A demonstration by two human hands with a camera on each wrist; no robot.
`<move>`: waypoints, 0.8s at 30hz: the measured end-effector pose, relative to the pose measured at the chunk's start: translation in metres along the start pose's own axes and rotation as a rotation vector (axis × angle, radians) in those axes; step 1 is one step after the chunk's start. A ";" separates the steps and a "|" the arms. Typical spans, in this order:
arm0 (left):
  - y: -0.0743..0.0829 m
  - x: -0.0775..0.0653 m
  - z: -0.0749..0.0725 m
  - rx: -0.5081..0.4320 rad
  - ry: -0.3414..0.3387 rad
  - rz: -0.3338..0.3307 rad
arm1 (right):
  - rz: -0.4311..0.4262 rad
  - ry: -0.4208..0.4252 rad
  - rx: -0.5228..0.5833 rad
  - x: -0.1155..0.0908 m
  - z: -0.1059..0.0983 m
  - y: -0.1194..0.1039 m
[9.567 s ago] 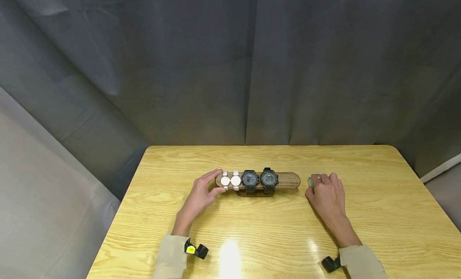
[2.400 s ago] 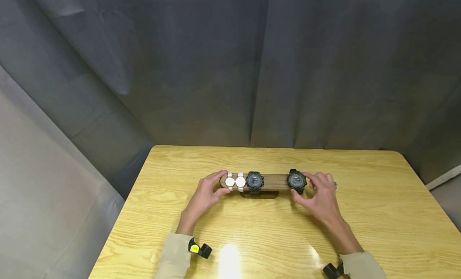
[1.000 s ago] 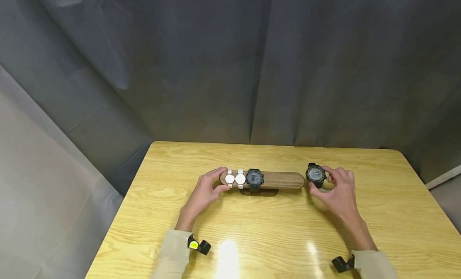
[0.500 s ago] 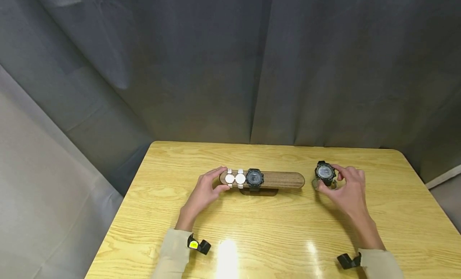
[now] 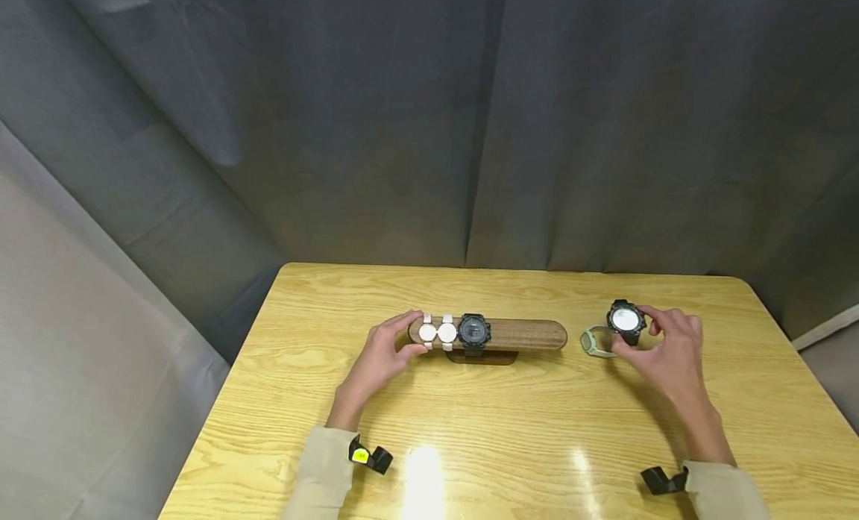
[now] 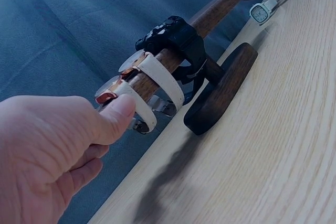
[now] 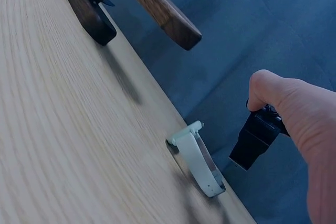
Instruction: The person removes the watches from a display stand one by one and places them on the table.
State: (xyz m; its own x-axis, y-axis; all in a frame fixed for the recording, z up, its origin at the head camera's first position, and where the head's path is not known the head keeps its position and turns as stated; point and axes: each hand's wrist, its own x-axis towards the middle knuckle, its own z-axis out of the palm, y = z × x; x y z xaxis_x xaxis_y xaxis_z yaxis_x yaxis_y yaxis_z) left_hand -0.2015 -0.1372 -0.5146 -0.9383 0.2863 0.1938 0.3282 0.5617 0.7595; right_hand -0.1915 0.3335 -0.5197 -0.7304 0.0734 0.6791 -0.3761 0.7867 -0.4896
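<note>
A wooden watch stand [image 5: 526,334] carries two white-strapped watches [image 5: 447,333] at its left end and a black digital watch [image 5: 474,330] beside them. My left hand [image 5: 381,357] grips the stand's left end, the thumb in front, as the left wrist view shows. Off the right end of the stand, my right hand [image 5: 671,354] pinches a second black watch [image 5: 625,319] between thumb and fingers, raised above the table. Below and left of it a pale green watch [image 7: 195,161] rests on the table on its side, its strap in a loop.
The wooden table [image 5: 510,438] has a far edge that runs along a dark grey curtain [image 5: 376,132]. A lighter grey cloth [image 5: 87,356] hangs at the left. The stand's bar sits raised on a dark foot [image 6: 223,90].
My right hand has slid the second black watch off the stand's right end and carried it rightward, uncovering the pale green watch. The left hand keeps its hold on the stand.
</note>
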 end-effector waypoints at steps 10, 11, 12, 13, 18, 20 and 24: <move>-0.001 0.000 0.000 0.003 0.001 0.001 | 0.070 -0.069 -0.081 -0.002 -0.007 0.005; -0.001 0.000 0.000 0.003 0.002 0.001 | 0.075 -0.074 -0.086 -0.002 -0.008 0.006; -0.001 0.000 0.000 0.002 0.003 0.001 | 0.080 -0.080 -0.090 -0.002 -0.008 0.007; 0.000 0.000 0.000 0.003 0.003 0.001 | 0.083 -0.086 -0.096 -0.002 -0.009 0.008; 0.000 0.000 -0.001 0.003 0.007 0.014 | 0.118 -0.127 -0.127 -0.004 -0.010 0.012; -0.001 0.000 -0.001 0.003 0.008 0.019 | 0.134 -0.144 -0.140 -0.005 -0.011 0.014; -0.001 0.001 0.000 0.005 0.008 0.019 | 0.170 -0.178 -0.169 -0.006 -0.013 0.015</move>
State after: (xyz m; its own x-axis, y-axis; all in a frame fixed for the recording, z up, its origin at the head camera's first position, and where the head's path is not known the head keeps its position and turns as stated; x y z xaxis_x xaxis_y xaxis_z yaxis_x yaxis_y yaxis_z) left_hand -0.2023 -0.1377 -0.5147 -0.9328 0.2904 0.2133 0.3464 0.5600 0.7526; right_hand -0.1852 0.3527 -0.5242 -0.8689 0.1163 0.4812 -0.1503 0.8642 -0.4803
